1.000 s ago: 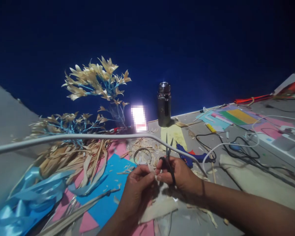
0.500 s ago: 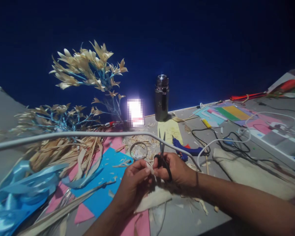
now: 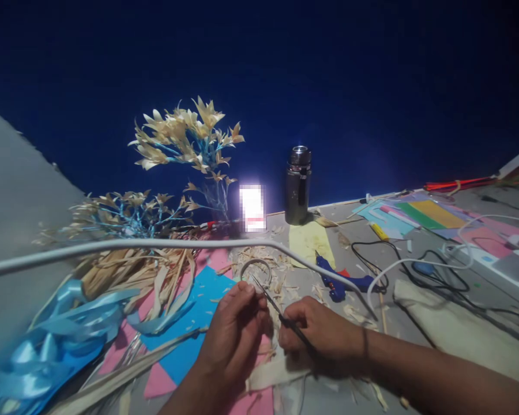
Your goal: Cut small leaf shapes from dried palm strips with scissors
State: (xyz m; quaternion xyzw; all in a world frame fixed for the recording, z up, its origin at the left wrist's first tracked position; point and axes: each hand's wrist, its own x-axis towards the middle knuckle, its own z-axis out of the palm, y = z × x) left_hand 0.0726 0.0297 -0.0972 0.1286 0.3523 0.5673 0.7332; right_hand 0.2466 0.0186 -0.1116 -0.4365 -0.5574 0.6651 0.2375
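Observation:
My right hand (image 3: 318,334) grips small black scissors (image 3: 272,302), whose blades slant up and to the left toward my left hand. My left hand (image 3: 237,331) has its fingers pinched together beside the blades, seemingly on a small pale strip of dried leaf that is hard to make out. Both hands hover low over blue paper (image 3: 194,323), pink paper and pale leaf scraps. A roll of tape (image 3: 255,271) lies just beyond the scissor tips.
A white cable (image 3: 125,246) runs across in front of the hands. Dried leaf strips (image 3: 125,276), blue ribbon (image 3: 47,346) and a leafy craft branch (image 3: 185,138) lie left. A blue glue gun (image 3: 339,282), dark flask (image 3: 297,184), bright lamp, cords and coloured papers (image 3: 419,213) sit right.
The scissors have tipped from upright to slanting left toward my left hand. My right hand has dropped and moved a little right. The view has shifted slightly.

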